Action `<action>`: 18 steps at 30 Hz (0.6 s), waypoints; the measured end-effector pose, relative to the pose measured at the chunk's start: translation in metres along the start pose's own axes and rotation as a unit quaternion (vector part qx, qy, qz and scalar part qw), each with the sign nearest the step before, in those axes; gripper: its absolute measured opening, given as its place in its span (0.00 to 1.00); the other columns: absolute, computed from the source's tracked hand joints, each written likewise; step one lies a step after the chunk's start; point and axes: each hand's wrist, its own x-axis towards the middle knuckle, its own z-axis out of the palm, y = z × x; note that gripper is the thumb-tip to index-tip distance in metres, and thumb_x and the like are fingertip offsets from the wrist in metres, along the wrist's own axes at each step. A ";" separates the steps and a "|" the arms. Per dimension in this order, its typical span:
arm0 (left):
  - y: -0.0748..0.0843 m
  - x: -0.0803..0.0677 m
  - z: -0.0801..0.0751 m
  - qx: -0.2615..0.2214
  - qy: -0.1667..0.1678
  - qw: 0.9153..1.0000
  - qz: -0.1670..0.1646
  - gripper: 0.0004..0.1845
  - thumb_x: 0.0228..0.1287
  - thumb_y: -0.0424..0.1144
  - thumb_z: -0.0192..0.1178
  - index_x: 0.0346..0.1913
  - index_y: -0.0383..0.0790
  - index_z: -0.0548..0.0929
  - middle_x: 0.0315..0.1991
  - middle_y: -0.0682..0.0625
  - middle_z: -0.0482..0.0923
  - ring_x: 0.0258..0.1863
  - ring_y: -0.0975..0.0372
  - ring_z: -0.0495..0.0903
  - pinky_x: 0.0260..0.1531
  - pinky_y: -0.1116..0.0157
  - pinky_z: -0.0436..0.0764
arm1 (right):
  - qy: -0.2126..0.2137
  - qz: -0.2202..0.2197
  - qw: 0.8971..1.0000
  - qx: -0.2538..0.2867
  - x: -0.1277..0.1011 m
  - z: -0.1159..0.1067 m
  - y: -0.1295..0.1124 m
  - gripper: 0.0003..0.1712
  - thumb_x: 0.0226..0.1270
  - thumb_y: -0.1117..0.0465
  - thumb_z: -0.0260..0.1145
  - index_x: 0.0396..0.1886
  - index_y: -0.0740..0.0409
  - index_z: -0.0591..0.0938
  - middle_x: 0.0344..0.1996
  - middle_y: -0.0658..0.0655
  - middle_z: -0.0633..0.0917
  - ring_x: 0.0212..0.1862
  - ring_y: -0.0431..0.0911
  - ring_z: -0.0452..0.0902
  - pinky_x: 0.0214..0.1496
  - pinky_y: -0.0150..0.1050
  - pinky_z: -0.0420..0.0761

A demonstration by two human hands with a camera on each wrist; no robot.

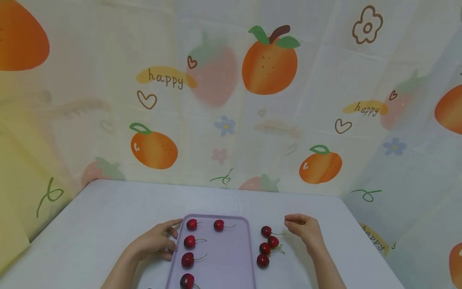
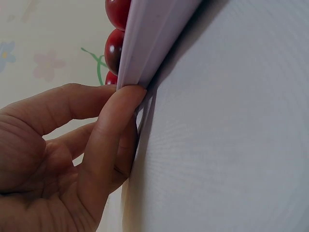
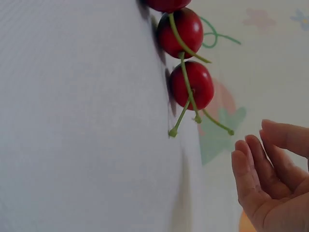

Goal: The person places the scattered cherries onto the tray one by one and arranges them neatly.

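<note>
A lilac rectangular tray (image 1: 221, 267) lies on the table, with several red cherries (image 1: 189, 241) in a column down its left side and one cherry (image 1: 218, 225) at the top middle. At the tray's left edge my left hand (image 1: 159, 241) holds the rim; the left wrist view shows its fingertips (image 2: 133, 92) against the tray wall (image 2: 154, 34). Right of the tray, several stemmed cherries (image 1: 265, 248) sit in a loose cluster on the table. My right hand (image 1: 304, 230) hovers just right of them, fingers loosely bent and holding nothing, apart from the stems (image 3: 219, 123).
White cloth covers the table (image 1: 137, 200). Behind it hangs a fruit-printed curtain (image 1: 231, 160), with a yellow cloth (image 1: 14, 208) at the far left. A small dark thing (image 1: 149, 288) barely shows at the bottom edge, left of the tray.
</note>
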 end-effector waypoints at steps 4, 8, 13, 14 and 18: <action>0.000 0.000 0.000 -0.002 -0.002 1.000 0.002 0.48 0.46 0.24 0.63 0.75 0.32 0.57 0.45 0.41 0.68 0.26 0.60 0.76 0.26 0.64 0.86 | -0.011 0.008 1.000 0.002 0.000 0.000 0.006 0.19 0.61 0.63 0.70 0.49 0.69 0.84 0.40 0.58 0.89 0.40 0.45 0.86 0.47 0.39 0.88; -0.002 0.000 0.000 -0.006 -0.005 1.000 0.007 0.49 0.46 0.24 0.63 0.75 0.31 0.56 0.45 0.41 0.68 0.26 0.60 0.77 0.27 0.64 0.87 | -0.033 0.012 0.999 -0.016 -0.002 -0.001 0.008 0.18 0.57 0.63 0.72 0.46 0.69 0.85 0.40 0.59 0.89 0.38 0.43 0.85 0.46 0.41 0.88; -0.002 0.000 0.000 -0.002 -0.003 1.000 0.004 0.48 0.46 0.24 0.63 0.75 0.32 0.56 0.46 0.41 0.68 0.27 0.60 0.77 0.27 0.64 0.87 | -0.056 0.014 0.998 -0.024 -0.002 0.001 0.014 0.18 0.56 0.66 0.73 0.45 0.70 0.85 0.41 0.62 0.89 0.38 0.43 0.84 0.46 0.41 0.88; -0.002 0.000 0.000 -0.001 -0.002 1.000 0.003 0.48 0.46 0.24 0.63 0.75 0.32 0.57 0.46 0.41 0.68 0.27 0.60 0.77 0.27 0.64 0.87 | -0.058 0.016 0.998 -0.025 -0.002 0.001 0.015 0.18 0.56 0.66 0.73 0.45 0.70 0.86 0.42 0.62 0.88 0.38 0.43 0.84 0.46 0.41 0.88; -0.002 0.001 0.000 -0.001 -0.001 1.000 0.002 0.48 0.46 0.24 0.63 0.75 0.32 0.57 0.46 0.41 0.68 0.26 0.60 0.77 0.27 0.64 0.87 | -0.060 0.017 0.998 -0.024 0.000 0.003 0.018 0.17 0.56 0.67 0.73 0.45 0.70 0.86 0.43 0.64 0.88 0.38 0.43 0.84 0.45 0.41 0.88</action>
